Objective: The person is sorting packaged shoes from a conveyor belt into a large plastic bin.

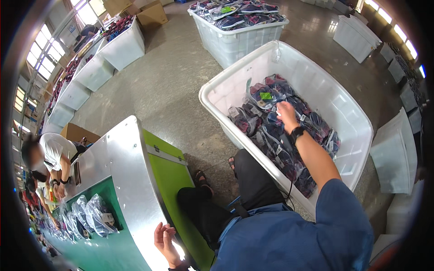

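Observation:
My right hand (287, 117) reaches into a large white plastic bin (325, 81), above a heap of dark blue and red shoes in clear bags (275, 135). Its fingers are closed, with a small whitish bit at the fingertips; whether they grip a bag I cannot make out. Just beyond them lies a bagged pair with a bright green label (266, 95). My left hand (166, 244) hovers by the metal edge of the work table (131, 180), its fingers loosely bent, apart and holding nothing.
Several bagged shoes (97, 217) lie on the table's green belt (117, 205). Across it a co-worker (56, 153) bends over. Another full bin (244, 40) stands ahead, and more white bins (122, 45) line the left. A white bin (395, 153) is at the right.

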Available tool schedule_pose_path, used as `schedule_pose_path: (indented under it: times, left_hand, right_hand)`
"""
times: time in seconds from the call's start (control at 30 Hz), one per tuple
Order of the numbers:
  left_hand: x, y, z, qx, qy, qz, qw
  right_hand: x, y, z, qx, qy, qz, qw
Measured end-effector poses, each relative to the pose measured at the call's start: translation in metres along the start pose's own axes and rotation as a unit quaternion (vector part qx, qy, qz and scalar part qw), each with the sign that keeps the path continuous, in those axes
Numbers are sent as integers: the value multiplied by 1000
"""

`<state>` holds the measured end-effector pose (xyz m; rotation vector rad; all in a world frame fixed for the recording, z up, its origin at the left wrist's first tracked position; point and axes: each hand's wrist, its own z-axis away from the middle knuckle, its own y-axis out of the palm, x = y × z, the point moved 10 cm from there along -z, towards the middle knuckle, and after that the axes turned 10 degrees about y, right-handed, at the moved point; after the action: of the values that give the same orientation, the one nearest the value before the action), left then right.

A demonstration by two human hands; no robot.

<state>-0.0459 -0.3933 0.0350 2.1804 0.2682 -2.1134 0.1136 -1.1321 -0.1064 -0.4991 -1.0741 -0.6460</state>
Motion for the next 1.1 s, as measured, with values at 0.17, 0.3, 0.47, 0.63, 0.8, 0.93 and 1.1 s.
schedule_pose_path:
  times: [0.17, 0.3, 0.47, 0.63, 0.8, 0.93, 1.1]
  left_hand:
    - [7, -43, 4, -51, -33, 63, 996]
    - [3, -62, -5, -70, -30, 4, 997]
    - [-12, -88, -52, -45, 13, -59, 997]
    - [-7, -207, -90, -159, 64, -203, 964]
    - [-22, -306, -164, -280, 107, -390, 870]
    - [11, -395, -204, -306, 35, -522, 795]
    - [75, -431, -226, -245, -96, -475, 840]
  right_hand:
    - [16, 150, 142, 260, -121, 108, 952]
    - [32, 191, 233, 271, -341, 311, 845]
    - [-1, 172, 232, 227, -366, 331, 840]
    - [-10, 176, 234, 222, -340, 332, 852]
    - [1, 171, 231, 167, -369, 311, 860]
    - [6, 171, 234, 150, -384, 295, 862]
    - [11, 155, 243, 94, -423, 291, 853]
